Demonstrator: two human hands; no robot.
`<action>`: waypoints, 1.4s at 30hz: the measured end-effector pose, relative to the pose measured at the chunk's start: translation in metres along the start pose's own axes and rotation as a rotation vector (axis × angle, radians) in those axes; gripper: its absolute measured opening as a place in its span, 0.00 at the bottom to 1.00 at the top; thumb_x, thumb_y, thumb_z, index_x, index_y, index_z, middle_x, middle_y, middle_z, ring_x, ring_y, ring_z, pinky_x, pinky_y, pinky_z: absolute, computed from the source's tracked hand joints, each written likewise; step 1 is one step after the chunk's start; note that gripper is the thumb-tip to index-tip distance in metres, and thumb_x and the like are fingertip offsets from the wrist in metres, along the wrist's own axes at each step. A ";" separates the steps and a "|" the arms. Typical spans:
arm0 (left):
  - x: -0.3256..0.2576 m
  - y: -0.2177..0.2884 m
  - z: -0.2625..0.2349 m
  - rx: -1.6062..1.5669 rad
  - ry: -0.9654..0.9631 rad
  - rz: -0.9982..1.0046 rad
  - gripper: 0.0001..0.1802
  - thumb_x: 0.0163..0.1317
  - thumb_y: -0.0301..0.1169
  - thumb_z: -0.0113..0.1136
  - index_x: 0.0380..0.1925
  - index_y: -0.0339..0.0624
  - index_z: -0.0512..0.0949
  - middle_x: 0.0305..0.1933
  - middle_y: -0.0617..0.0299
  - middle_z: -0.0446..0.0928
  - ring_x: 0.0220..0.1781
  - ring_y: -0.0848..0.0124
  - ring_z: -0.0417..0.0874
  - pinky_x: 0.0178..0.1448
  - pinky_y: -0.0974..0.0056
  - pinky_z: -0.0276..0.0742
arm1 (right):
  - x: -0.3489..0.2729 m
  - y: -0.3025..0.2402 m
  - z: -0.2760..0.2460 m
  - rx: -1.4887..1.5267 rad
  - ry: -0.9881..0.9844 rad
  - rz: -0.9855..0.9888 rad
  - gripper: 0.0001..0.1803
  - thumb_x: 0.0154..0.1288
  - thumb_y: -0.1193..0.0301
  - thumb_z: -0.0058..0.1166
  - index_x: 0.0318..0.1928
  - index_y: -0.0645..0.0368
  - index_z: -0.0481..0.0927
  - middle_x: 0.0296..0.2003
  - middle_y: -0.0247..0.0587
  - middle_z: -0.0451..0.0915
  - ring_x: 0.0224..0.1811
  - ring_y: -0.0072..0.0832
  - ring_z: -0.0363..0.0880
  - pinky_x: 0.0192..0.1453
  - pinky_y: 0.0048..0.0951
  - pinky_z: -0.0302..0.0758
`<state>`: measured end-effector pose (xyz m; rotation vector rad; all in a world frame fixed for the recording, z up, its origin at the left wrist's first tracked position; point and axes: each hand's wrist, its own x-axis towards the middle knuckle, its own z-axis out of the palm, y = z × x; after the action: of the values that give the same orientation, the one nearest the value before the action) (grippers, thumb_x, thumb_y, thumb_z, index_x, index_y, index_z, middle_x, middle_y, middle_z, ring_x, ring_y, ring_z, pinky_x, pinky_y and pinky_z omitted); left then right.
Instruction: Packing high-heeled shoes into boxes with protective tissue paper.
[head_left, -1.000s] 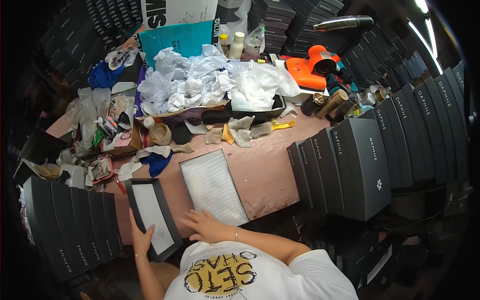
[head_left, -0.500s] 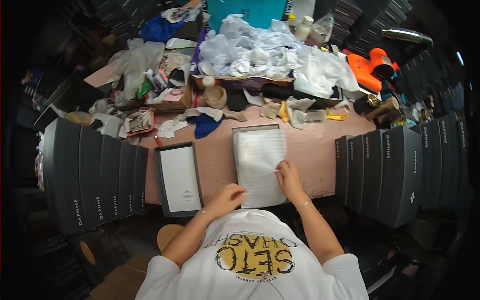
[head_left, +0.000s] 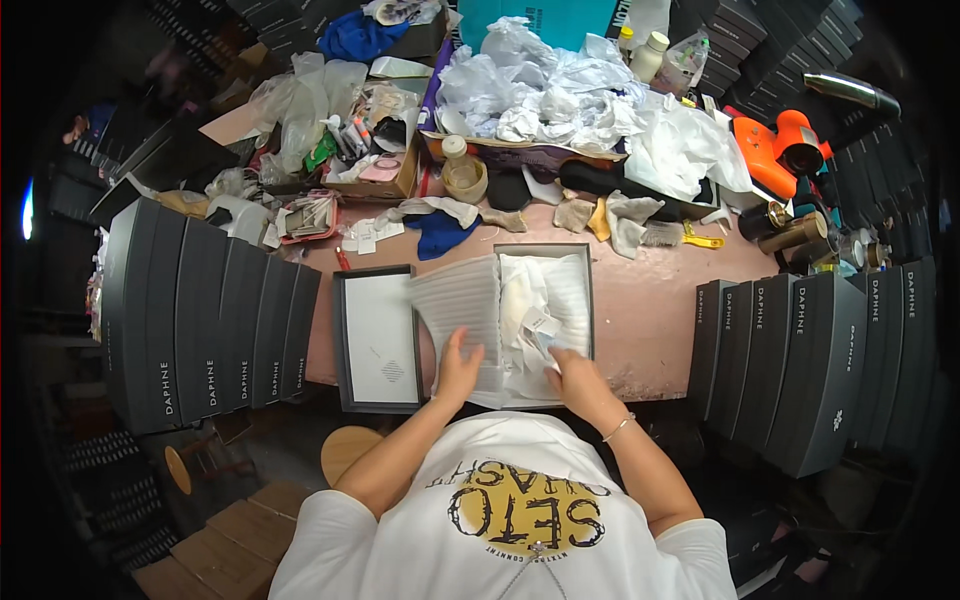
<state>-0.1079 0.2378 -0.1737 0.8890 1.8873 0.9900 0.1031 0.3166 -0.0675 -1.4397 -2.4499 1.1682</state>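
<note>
A dark grey shoebox (head_left: 589, 300) stands on the pink table in front of me, lined with ribbed white foam sheet. One flap of that foam sheet (head_left: 462, 300) is folded out to the left, over the gap beside the box lid (head_left: 340, 345). My left hand (head_left: 458, 368) rests against this flap, fingers apart. Inside the box lie whitish wrapped contents (head_left: 524, 295) with a white tag (head_left: 540, 322) on top; what they are is hidden. My right hand (head_left: 582, 382) reaches over the box's near right part, fingertips closed at the edge of a small pale packet (head_left: 546, 341).
Stacks of dark grey shoeboxes flank me, left (head_left: 205, 320) and right (head_left: 775, 350). At the back are a bin of crumpled paper (head_left: 540, 85), a glue jar (head_left: 462, 175), cloth scraps (head_left: 628, 220), a yellow-handled brush (head_left: 700, 240) and an orange tool (head_left: 770, 155).
The foam flap that covered the box has been opened out to the left, uncovering the contents. My left hand moved up beside the flap; my right hand moved down over the contents. The view shifted slightly.
</note>
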 end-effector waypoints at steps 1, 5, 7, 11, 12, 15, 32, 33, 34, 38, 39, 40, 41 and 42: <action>-0.008 0.023 -0.001 0.124 -0.031 0.227 0.29 0.60 0.29 0.57 0.61 0.36 0.62 0.61 0.46 0.64 0.63 0.54 0.66 0.65 0.58 0.62 | 0.002 0.026 0.035 -0.054 -0.004 -0.039 0.16 0.56 0.67 0.58 0.41 0.64 0.75 0.35 0.55 0.78 0.36 0.48 0.80 0.41 0.44 0.76; -0.018 0.070 0.030 -0.327 -0.199 0.194 0.32 0.64 0.31 0.54 0.65 0.38 0.55 0.64 0.51 0.61 0.65 0.60 0.64 0.67 0.57 0.61 | 0.023 0.052 0.092 -0.278 0.083 -0.045 0.13 0.51 0.65 0.59 0.32 0.63 0.78 0.31 0.53 0.79 0.33 0.49 0.79 0.38 0.44 0.77; -0.006 0.054 0.021 -0.599 -0.197 -0.100 0.33 0.66 0.34 0.52 0.67 0.40 0.51 0.65 0.50 0.60 0.66 0.60 0.63 0.68 0.57 0.60 | 0.029 0.049 0.084 -0.207 0.022 0.043 0.13 0.51 0.67 0.56 0.33 0.66 0.80 0.28 0.54 0.80 0.31 0.48 0.79 0.37 0.42 0.77; -0.010 0.054 -0.024 -0.637 -0.257 -0.100 0.36 0.68 0.44 0.49 0.68 0.40 0.49 0.64 0.48 0.60 0.68 0.61 0.60 0.70 0.58 0.57 | 0.020 0.055 0.036 0.508 -0.137 0.112 0.17 0.53 0.69 0.57 0.41 0.69 0.78 0.31 0.56 0.80 0.30 0.47 0.79 0.37 0.41 0.75; -0.015 0.056 -0.030 -0.585 -0.278 -0.056 0.36 0.68 0.45 0.49 0.68 0.39 0.49 0.64 0.48 0.60 0.68 0.61 0.60 0.70 0.58 0.57 | 0.016 0.060 0.048 0.388 -0.037 0.006 0.17 0.53 0.68 0.58 0.40 0.69 0.78 0.30 0.56 0.80 0.30 0.47 0.79 0.37 0.41 0.75; -0.022 0.049 -0.021 -0.555 -0.317 -0.184 0.37 0.67 0.48 0.49 0.67 0.39 0.52 0.66 0.48 0.58 0.69 0.61 0.59 0.70 0.59 0.56 | 0.013 0.044 0.081 -0.135 0.120 -0.129 0.16 0.53 0.65 0.60 0.34 0.67 0.80 0.27 0.56 0.80 0.32 0.50 0.80 0.38 0.43 0.76; -0.028 0.060 -0.031 -0.695 -0.004 -0.103 0.19 0.64 0.30 0.56 0.53 0.32 0.69 0.51 0.55 0.74 0.49 0.70 0.77 0.53 0.67 0.74 | 0.012 -0.057 -0.002 0.377 0.249 -0.116 0.25 0.56 0.65 0.63 0.51 0.65 0.73 0.44 0.53 0.76 0.44 0.44 0.76 0.47 0.32 0.74; -0.028 0.057 -0.038 -0.589 0.037 -0.015 0.15 0.65 0.29 0.55 0.49 0.33 0.71 0.48 0.56 0.76 0.46 0.71 0.78 0.50 0.68 0.76 | 0.020 -0.055 -0.019 0.256 0.473 -0.253 0.28 0.51 0.67 0.66 0.54 0.58 0.73 0.55 0.50 0.70 0.51 0.41 0.72 0.51 0.39 0.71; -0.029 0.049 -0.041 -0.613 0.006 -0.026 0.15 0.65 0.30 0.56 0.49 0.33 0.72 0.47 0.57 0.76 0.44 0.72 0.78 0.48 0.68 0.76 | 0.028 -0.058 -0.028 0.111 0.483 -0.362 0.26 0.51 0.66 0.65 0.51 0.58 0.74 0.56 0.50 0.69 0.55 0.44 0.68 0.56 0.44 0.66; -0.024 0.079 -0.047 -0.937 -0.082 -0.121 0.24 0.67 0.43 0.52 0.55 0.36 0.70 0.48 0.56 0.76 0.46 0.70 0.78 0.51 0.64 0.75 | 0.052 -0.060 -0.008 -0.170 0.447 -0.608 0.27 0.49 0.69 0.64 0.53 0.53 0.74 0.59 0.46 0.66 0.66 0.53 0.56 0.67 0.55 0.53; -0.013 0.082 -0.047 -1.060 -0.089 -0.191 0.27 0.67 0.46 0.50 0.56 0.36 0.69 0.49 0.56 0.76 0.48 0.69 0.78 0.53 0.63 0.74 | 0.055 -0.062 0.012 -0.162 0.419 -0.630 0.29 0.49 0.72 0.63 0.55 0.51 0.73 0.60 0.45 0.66 0.67 0.55 0.55 0.67 0.56 0.51; -0.003 0.080 -0.048 -1.184 -0.084 -0.266 0.29 0.68 0.50 0.47 0.57 0.36 0.68 0.50 0.55 0.76 0.49 0.67 0.77 0.55 0.62 0.74 | 0.043 -0.071 0.038 -0.045 0.364 -0.690 0.23 0.54 0.73 0.59 0.53 0.55 0.74 0.60 0.45 0.67 0.67 0.56 0.56 0.67 0.53 0.53; 0.008 0.067 -0.047 -1.041 -0.053 -0.175 0.34 0.67 0.56 0.42 0.58 0.35 0.67 0.53 0.54 0.74 0.54 0.65 0.76 0.59 0.59 0.71 | 0.024 -0.094 0.048 0.214 0.159 -0.538 0.18 0.58 0.74 0.56 0.50 0.60 0.75 0.57 0.47 0.70 0.65 0.52 0.60 0.67 0.49 0.57; 0.010 0.060 -0.051 -1.103 -0.140 -0.239 0.34 0.67 0.55 0.43 0.58 0.35 0.67 0.54 0.53 0.74 0.55 0.64 0.76 0.59 0.59 0.71 | 0.014 -0.097 0.047 0.240 0.057 -0.547 0.17 0.59 0.75 0.55 0.50 0.62 0.75 0.54 0.51 0.72 0.63 0.47 0.64 0.66 0.45 0.61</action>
<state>-0.1446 0.2573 -0.1059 0.0622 1.0084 1.4999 0.0057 0.2738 -0.0429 -0.6643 -2.3361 1.2062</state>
